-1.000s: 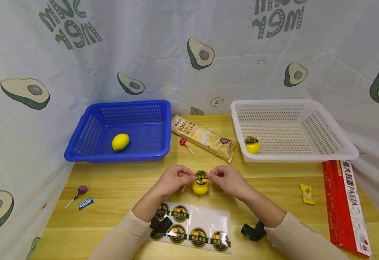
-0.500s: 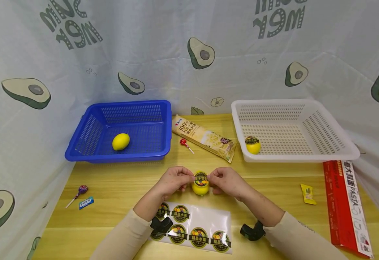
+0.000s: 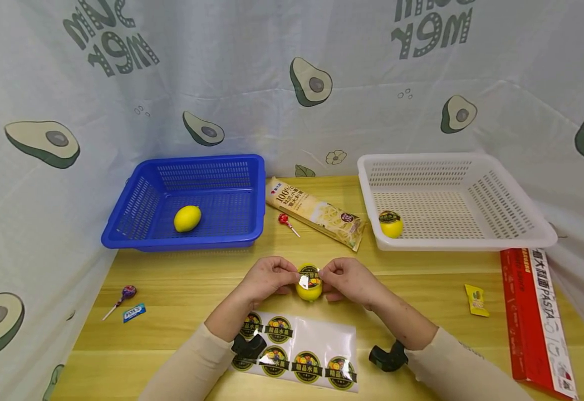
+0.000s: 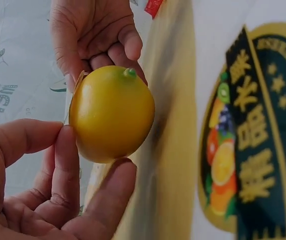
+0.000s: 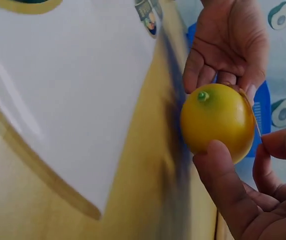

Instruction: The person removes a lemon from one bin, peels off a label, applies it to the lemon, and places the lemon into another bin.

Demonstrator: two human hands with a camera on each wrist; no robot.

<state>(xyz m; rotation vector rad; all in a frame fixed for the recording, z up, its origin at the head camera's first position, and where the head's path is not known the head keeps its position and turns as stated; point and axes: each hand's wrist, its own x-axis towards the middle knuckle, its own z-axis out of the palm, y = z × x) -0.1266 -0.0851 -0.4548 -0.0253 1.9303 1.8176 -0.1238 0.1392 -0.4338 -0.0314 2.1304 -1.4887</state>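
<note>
A yellow lemon (image 3: 309,293) sits on the table between both hands, its green-tipped end showing in both wrist views. A round black-and-gold fruit sticker (image 3: 309,273) lies over its far upper side. My left hand (image 3: 270,280) pinches one end of the sticker's band between thumb and a finger, and another fingertip (image 4: 120,175) of it is at the lemon's side. At the opposite end of the band, my right hand (image 3: 351,282) pinches likewise, with one fingertip (image 5: 217,152) against the lemon. A sheet of the same stickers (image 3: 322,337) lies just in front.
A blue basket (image 3: 181,244) holding one lemon (image 3: 187,218) stands back left. The white basket (image 3: 464,243) at back right holds a stickered lemon (image 3: 391,227). Around lie a noodle packet (image 3: 317,214), lollipops (image 3: 284,219), small sweets (image 3: 476,301) and a red pasta box (image 3: 532,323).
Both hands stay at the lemon with small finger shifts. The right hand's lower fingers have come down beside it, and the sticker now catches a bright glare.
</note>
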